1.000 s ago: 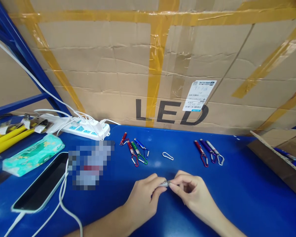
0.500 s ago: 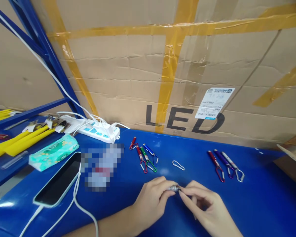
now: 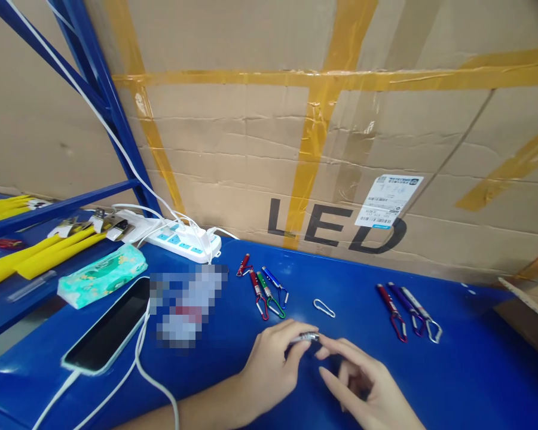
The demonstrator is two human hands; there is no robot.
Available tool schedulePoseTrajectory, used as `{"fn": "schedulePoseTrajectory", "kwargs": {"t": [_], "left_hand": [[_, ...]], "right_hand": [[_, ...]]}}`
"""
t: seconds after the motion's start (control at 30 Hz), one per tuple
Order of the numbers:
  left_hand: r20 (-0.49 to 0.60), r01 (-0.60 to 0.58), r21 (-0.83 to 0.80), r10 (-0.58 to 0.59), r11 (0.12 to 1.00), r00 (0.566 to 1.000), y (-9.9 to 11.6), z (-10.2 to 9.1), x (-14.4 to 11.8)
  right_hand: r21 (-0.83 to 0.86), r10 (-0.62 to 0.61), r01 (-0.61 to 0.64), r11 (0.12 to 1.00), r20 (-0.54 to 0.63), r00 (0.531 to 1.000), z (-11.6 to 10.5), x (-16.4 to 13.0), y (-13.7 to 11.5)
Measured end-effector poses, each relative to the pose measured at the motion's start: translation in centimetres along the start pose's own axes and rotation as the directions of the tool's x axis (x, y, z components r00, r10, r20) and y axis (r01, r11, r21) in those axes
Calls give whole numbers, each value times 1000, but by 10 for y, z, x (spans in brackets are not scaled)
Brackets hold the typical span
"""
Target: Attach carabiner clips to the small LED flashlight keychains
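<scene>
My left hand [image 3: 275, 361] is closed around a small silver keychain flashlight [image 3: 308, 337], its end poking out between thumb and fingers; the rest is hidden in the hand. The index fingertip of my right hand [image 3: 363, 379] is at that end, with the thumb held apart below it and the other fingers curled. Just beyond the hands lies a loose silver carabiner clip [image 3: 324, 308]. Further left are several keychain flashlights in red [image 3: 256, 286], green [image 3: 268, 289] and blue [image 3: 273, 279]. Red [image 3: 389, 304], purple [image 3: 404, 301] and silver [image 3: 419, 307] ones lie at the right, clips attached.
On the left of the blue table [image 3: 470, 370] are a phone [image 3: 107, 328] with a white cable, a green tissue pack [image 3: 103, 275] and a white power strip [image 3: 183, 239]. Yellow items [image 3: 49, 254] lie beyond. A large cardboard box [image 3: 233, 155] stands behind.
My right thumb has come away from the flashlight's end and the fingers have spread. The left hand keeps its hold, with the flashlight slightly turned. The view has tilted up a little.
</scene>
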State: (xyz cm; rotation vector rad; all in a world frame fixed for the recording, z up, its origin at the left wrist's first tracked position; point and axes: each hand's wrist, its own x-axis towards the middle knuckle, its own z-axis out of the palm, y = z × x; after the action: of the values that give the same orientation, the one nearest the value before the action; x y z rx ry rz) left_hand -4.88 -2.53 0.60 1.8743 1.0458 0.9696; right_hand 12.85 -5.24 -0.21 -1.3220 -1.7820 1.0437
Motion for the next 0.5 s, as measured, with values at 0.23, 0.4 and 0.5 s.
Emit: {"fn": "schedulePoseTrajectory", "kwargs": {"t": [0.23,0.4,0.5], "left_hand": [[-4,24,-8,-24,1000,1000,-2,0,2],[-19,58,7,-58,998,998,-2,0,2],[-28,97,4,-97,995,995,-4,2,3]], "right_hand": [[-49,-11,12,999,37,999,-3,0,-6],[-155,-21,16,988,-30,999,-17,7,-21],[-104,-107,98,990,-78,991,-33,1,-41]]}}
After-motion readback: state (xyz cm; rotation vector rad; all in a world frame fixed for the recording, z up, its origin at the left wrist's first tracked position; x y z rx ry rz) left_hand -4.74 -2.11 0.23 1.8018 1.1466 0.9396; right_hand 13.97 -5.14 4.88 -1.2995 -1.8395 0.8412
